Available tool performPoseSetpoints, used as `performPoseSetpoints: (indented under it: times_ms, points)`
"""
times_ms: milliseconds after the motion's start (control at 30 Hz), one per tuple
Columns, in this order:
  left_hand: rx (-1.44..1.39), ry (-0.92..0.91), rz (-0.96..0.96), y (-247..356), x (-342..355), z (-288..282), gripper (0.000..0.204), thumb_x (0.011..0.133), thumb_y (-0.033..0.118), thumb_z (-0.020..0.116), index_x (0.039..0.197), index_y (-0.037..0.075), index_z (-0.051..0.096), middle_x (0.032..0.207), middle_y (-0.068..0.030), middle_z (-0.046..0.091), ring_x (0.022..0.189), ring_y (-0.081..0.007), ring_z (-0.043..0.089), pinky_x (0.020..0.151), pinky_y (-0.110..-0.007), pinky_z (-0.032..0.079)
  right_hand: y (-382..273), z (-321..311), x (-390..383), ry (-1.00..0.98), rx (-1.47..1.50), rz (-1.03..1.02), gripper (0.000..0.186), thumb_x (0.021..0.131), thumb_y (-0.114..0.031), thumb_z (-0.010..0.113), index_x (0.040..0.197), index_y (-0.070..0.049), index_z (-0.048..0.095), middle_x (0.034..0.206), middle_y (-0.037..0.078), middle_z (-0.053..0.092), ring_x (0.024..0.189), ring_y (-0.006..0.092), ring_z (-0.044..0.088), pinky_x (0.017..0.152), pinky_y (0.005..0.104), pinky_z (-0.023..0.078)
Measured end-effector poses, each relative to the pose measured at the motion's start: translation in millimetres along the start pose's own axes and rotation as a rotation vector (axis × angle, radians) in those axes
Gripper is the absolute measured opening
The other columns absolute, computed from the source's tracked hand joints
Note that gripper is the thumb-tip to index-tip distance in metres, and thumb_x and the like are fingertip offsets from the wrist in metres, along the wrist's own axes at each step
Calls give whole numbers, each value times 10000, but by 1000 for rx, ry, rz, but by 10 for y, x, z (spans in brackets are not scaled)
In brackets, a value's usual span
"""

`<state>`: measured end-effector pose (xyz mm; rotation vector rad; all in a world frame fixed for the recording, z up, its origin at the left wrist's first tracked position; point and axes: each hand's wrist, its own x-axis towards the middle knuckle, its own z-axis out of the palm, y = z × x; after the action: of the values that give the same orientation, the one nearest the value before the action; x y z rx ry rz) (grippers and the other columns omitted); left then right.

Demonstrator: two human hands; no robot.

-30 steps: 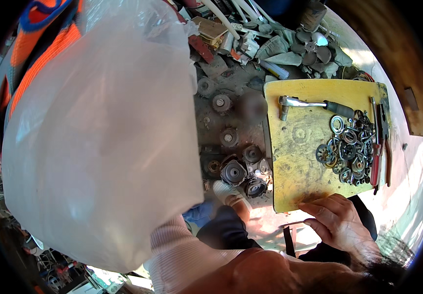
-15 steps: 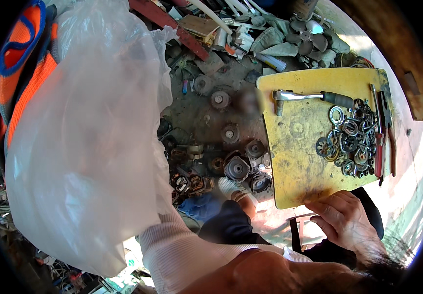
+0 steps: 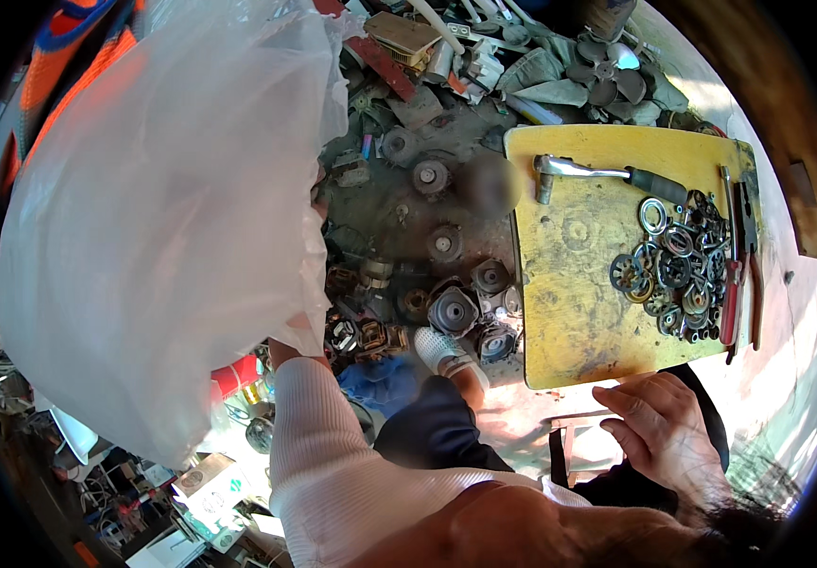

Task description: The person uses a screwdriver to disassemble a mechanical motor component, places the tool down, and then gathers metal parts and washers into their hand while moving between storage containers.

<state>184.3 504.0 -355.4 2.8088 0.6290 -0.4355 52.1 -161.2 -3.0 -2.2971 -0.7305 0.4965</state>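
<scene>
My left hand (image 3: 290, 348) reaches up behind a large translucent white plastic bag (image 3: 143, 218); only skin by the wrist shows clearly and its fingers are mostly hidden. My right hand (image 3: 654, 431) is at the near edge of a worn yellow board (image 3: 569, 303), fingers bent and apart, with nothing visible in them. On that board lie a ratchet wrench (image 3: 597, 170) with a socket, a heap of metal rings and washers (image 3: 673, 265), a red-handled screwdriver (image 3: 730, 293) and pliers (image 3: 749, 265).
Dusty motor parts (image 3: 451, 308) lie on the floor between bag and board, near my foot (image 3: 441, 355) and a blue cloth (image 3: 375, 383). Scrap with fan blades (image 3: 602, 76) fills the back. An orange-and-blue mesh item (image 3: 53, 47) is at upper left. Clutter (image 3: 210, 492) lies lower left.
The bag's right edge has shifted left and its lower part has risen, uncovering more floor parts and my left forearm. My right hand stays by the board's near edge.
</scene>
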Motion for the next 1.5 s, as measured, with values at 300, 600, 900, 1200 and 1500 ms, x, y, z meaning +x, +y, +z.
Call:
performPoseSetpoints:
  times_ms: [300, 600, 900, 1200, 1500]
  points:
    - [-518, -375, 78, 1049, -1652, -393, 458, 985, 264, 526, 1421, 123, 502, 671, 0, 553, 575, -97, 449, 558, -321, 389, -52, 3, -113, 63, -56, 185, 364, 729, -119, 765, 1080, -68, 684, 904, 95, 669, 814, 306, 639, 757, 415, 511]
    - [-348, 195, -176, -689, -1472, 1, 458, 980, 280, 525, 1409, 119, 510, 738, -16, 556, 637, -121, 476, 601, -338, 413, -136, 58, 110, -44, -135, 10, 327, 760, -135, 754, 1070, -64, 681, 920, 95, 676, 793, 302, 637, 739, 409, 512]
    - [-51, 134, -237, -1007, -142, 225, 468, 981, 304, 516, 1411, 122, 502, 816, -29, 550, 701, -148, 485, 643, -361, 426, -188, 160, 242, 1, -68, -19, 327, 759, -118, 745, 1074, -60, 682, 891, 84, 672, 776, 289, 642, 705, 393, 518]
    - [9, 39, -142, -854, 74, 184, 478, 981, 329, 507, 1414, 125, 493, 894, -43, 544, 765, -175, 495, 685, -385, 439, -192, 203, 330, -17, -75, -46, 322, 752, -112, 745, 1066, -65, 689, 835, 72, 664, 755, 276, 649, 671, 385, 513]
    - [-451, -267, 85, 68, -1712, -189, 489, 982, 353, 498, 1416, 128, 485, 971, -57, 538, 829, -202, 504, 727, -408, 452, -207, 221, 325, -23, -72, -19, 314, 754, -114, 744, 1061, -67, 694, 815, 72, 660, 740, 272, 648, 662, 385, 511]
